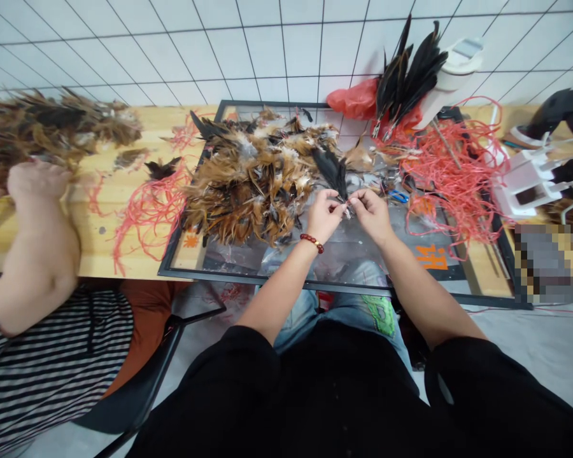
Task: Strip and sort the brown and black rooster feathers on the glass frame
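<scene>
Between my two hands is a small bundle of black feathers [332, 166], its quill ends pointing toward me and its tips fanning away. My left hand [325, 213], with a red bead bracelet on the wrist, pinches the bundle at the quills. From the other side my right hand [370, 213] has thumb and forefinger closed at the same spot; whether it grips the quills or a thin strand is too small to tell. A big heap of brown feathers [262, 178] lies to the left of my hands on a black-framed glass panel [286, 270].
Red plastic string [458, 165] lies tangled at the right, near a blue-handled tool [400, 196]. Black feathers [405, 76] stand by a red bag [353, 100] and a white cup [453, 76]. A white charger [520, 184] sits far right. At left, a co-worker's arm [42, 222] reaches toward more feathers.
</scene>
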Demonstrator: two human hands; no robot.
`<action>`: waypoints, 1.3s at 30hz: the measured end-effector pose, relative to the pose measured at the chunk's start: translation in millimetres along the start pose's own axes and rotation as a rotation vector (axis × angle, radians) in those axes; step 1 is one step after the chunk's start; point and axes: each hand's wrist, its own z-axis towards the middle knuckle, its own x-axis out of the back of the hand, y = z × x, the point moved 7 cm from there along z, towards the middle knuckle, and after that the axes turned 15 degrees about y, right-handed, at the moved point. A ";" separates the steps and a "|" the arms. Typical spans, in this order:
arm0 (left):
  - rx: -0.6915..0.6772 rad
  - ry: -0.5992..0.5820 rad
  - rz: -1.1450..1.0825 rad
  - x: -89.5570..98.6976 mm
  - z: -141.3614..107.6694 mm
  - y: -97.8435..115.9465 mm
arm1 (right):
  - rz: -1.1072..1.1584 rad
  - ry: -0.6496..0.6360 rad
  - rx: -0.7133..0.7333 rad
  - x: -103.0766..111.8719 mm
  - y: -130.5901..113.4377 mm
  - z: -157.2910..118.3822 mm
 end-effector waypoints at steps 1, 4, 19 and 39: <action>0.053 -0.014 -0.041 -2.7 0.1 -3.4 | 0.031 -0.011 -0.034 -1.8 0.6 -0.3; 0.087 -0.027 -0.105 -6.7 -1.0 -4.4 | 0.118 -0.027 -0.142 -6.5 1.3 -0.8; -0.122 -0.126 0.007 -10.4 -6.9 5.2 | 0.324 0.083 -0.218 8.3 3.9 7.9; -0.079 -0.080 0.130 -5.3 -3.9 9.2 | 0.078 0.239 -0.095 29.2 -14.3 7.0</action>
